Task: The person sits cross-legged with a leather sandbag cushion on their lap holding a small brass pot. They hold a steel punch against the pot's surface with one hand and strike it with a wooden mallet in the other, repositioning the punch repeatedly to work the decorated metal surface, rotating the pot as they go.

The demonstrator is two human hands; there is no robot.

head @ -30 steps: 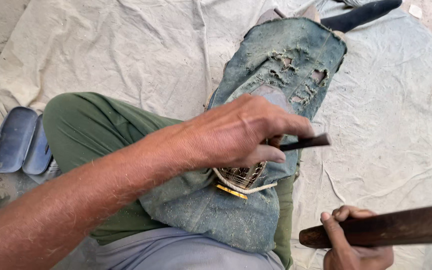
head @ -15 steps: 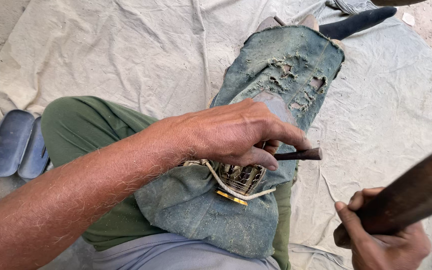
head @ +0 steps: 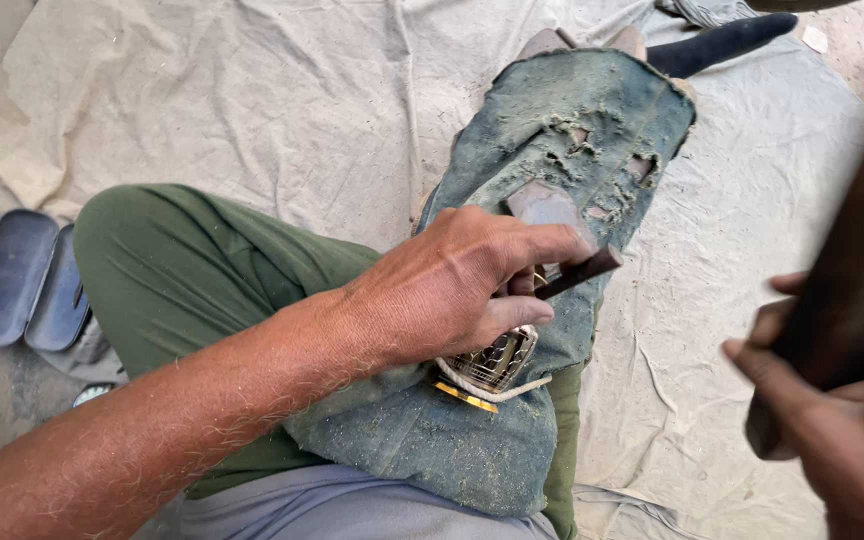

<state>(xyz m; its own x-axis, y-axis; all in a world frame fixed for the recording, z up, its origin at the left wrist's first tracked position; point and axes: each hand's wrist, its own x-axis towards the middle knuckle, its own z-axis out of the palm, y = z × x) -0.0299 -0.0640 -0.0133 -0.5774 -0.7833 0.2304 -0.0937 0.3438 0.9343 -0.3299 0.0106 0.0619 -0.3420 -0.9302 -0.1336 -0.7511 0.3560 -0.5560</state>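
Right now my left hand [head: 452,290] is closed around a thin dark tool [head: 577,272], thumb and fingers pinching its shaft so that the squared end sticks out to the right, past my index finger. Under that hand sits a small carved piece [head: 497,360], pale with a cut pattern on its face, a light cord looped around its lower edge and a yellow strip just below it; my hand covers most of it, so I cannot tell its full shape. The piece rests on a worn denim cloth [head: 572,130], torn and dusted with fine shavings, which is draped over my leg. My green trouser leg [head: 182,260] bends up to the left of it. My right hand [head: 832,430] is at the right edge of the view, close to the camera and blurred, wrapped firmly around a thick dark wooden handle [head: 857,270] that rises steeply out of frame, well apart from the tool. A pale sheet [head: 252,100] covers the ground beneath, and a pair of dark blue sandals [head: 22,280] lies at the far left on its edge.
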